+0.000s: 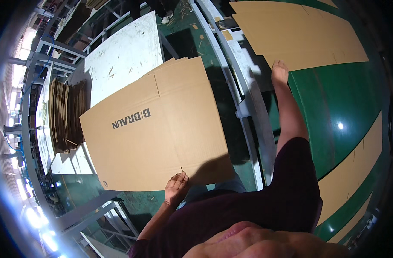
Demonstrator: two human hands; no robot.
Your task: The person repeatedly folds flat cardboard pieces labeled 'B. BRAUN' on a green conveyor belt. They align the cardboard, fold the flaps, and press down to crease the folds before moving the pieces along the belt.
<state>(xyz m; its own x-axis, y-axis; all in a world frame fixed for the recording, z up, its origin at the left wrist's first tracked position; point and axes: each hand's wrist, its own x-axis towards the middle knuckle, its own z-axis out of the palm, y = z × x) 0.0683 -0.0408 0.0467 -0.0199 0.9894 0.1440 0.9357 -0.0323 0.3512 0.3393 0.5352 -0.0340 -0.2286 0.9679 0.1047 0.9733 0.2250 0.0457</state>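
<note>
The left arm comes up from the lower edge bent at the elbow, and the left hand (176, 188) sits low at the near edge of a brown printed sheet (157, 137), back of the hand upward and fingers curled together; whether it grips that edge or only rests on it, I cannot tell. The right arm reaches forward, almost straight beyond its dark sleeve (294, 165), and the right hand (280, 73) is closed on the near left corner of a plain sheet (301, 34), fingers bent over the cardboard. The printed sheet lies flat in front of the body, its far part over a white table (125, 56); it has dark lettering that reads upside down, a slit running in from the stepped far edge, faint crease lines, a small round mark near its left corner and a shadow across its near right part. The plain sheet, to the right and farther off, lies on a green belt (338, 112) and shows short slits and pale creases.
</note>
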